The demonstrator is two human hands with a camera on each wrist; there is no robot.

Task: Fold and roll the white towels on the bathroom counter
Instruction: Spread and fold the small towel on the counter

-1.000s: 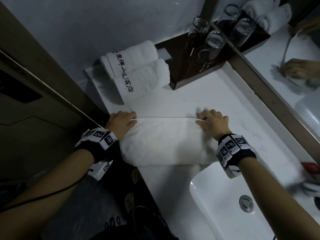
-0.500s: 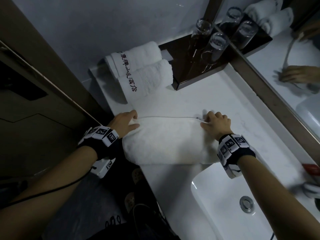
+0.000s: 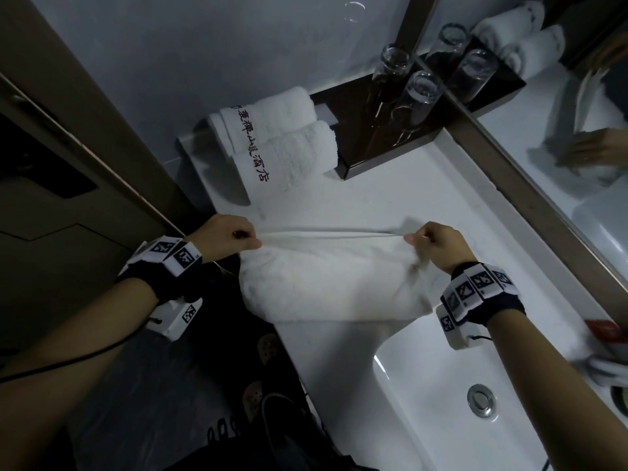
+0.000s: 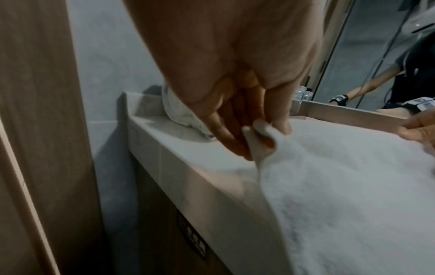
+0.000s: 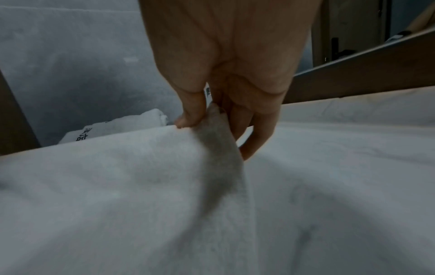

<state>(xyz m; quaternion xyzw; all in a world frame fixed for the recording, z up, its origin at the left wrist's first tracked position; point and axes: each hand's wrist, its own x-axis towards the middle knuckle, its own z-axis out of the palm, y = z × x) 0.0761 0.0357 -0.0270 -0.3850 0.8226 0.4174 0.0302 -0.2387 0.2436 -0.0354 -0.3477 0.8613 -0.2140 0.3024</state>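
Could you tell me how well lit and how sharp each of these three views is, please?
Head view: dim and wide-angle, straight edges bowed, yet the printed characters on the rolled towels stay readable. Left wrist view: brighter and warmer, the left hand fairly sharp, the flat towel soft. Right wrist view: greyish, the right hand clear, the towel below it blurred and shadowed.

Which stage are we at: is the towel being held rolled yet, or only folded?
Only folded: the towel lies flat, left hand and right hand pinching its far corners.
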